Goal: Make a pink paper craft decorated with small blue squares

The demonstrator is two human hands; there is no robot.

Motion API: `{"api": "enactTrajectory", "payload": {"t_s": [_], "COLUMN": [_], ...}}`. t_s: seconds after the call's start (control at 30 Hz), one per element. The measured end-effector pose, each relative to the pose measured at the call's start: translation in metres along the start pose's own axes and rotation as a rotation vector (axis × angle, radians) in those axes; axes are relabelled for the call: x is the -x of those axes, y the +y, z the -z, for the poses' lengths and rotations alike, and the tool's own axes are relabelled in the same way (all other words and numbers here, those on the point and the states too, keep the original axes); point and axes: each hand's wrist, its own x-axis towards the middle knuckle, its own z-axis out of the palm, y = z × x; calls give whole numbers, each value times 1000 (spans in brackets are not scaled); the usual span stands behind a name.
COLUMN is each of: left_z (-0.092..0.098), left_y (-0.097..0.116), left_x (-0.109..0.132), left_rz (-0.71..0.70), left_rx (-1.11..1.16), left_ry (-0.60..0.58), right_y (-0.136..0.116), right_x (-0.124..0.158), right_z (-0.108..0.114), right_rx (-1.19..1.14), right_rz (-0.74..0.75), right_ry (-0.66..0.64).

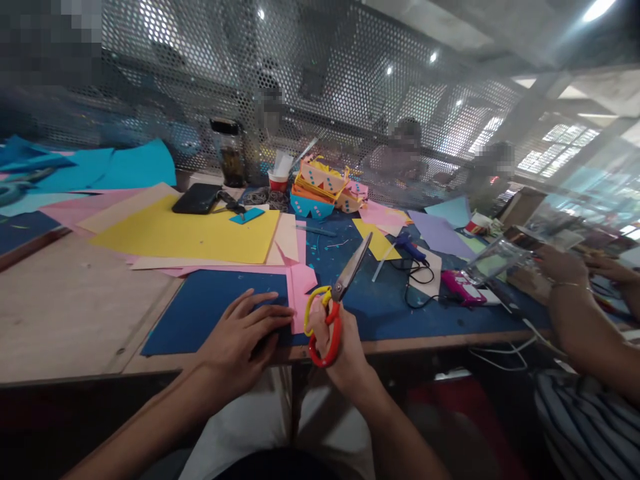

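Note:
My right hand (345, 343) grips a pair of scissors (333, 310) by its red and yellow handles. The metal blades look closed and point up and away to the right. My left hand (245, 333) rests on the table with its fingers stretched out, their tips at the left edge of a pink paper piece (299, 310). This piece has a long strip toward me and a jagged outline on its right. Part of it is hidden behind the scissors and my right hand. Beneath it lies a dark blue mat (200, 310).
Yellow paper (215, 233) lies beyond my left hand, with a black phone or wallet (195, 199) on it. Cut-paper crowns (313, 203), a lidded bottle (227, 152) and a glue gun (411, 247) stand or lie farther back. At right, another person's hand (563, 263) holds a clear container (500, 257).

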Motion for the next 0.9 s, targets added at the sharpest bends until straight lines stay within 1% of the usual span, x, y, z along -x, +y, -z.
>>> {"api": "enactTrajectory", "payload": {"t_s": [0.13, 0.23, 0.3, 0.37, 0.4, 0.43, 0.5, 0.57, 0.6, 0.63, 0.7, 0.77, 0.9], "left_z": [0, 1, 2, 2, 2, 3, 3, 3, 3, 2, 1, -1, -4], "left_y": [-1, -3, -4, -4, -3, -3, -1, -1, -1, -1, -3, -6, -7], "left_x": [0, 0, 0, 0, 0, -1, -1, -1, 0, 0, 2, 4, 6], "left_rz": [-6, -1, -6, -8, -7, -7, -14, -16, -15, -16, -24, -35, -32], "left_rx": [-1, -5, -11, -18, -22, -26, -32, -41, -47, -51, -59, -64, -58], "left_ry": [-4, -48, -65, -63, -56, -49, -52, -52, -49, -44, -33, -23, -25], "right_y": [-1, -2, -5, -9, -11, -13, -15, -13, -11, -7, 4, 17, 37], "right_x": [-1, -4, -11, -25, -35, -46, -70, -95, -106, -117, -135, -148, -157], "right_z": [3, 10, 22, 42, 54, 68, 93, 112, 119, 122, 124, 121, 112], "right_rx": [4, -67, -95, -49, 33, 151, 448, 749, 869, 965, 1017, 1042, 1069], "right_rz": [-20, -34, -43, -59, -55, -56, -103, -183, -221, -264, -303, -331, -344], "right_ry": [-4, -71, -66, 26, 83, 111, 164, 158, 118, 81, 67, 48, 16]}}
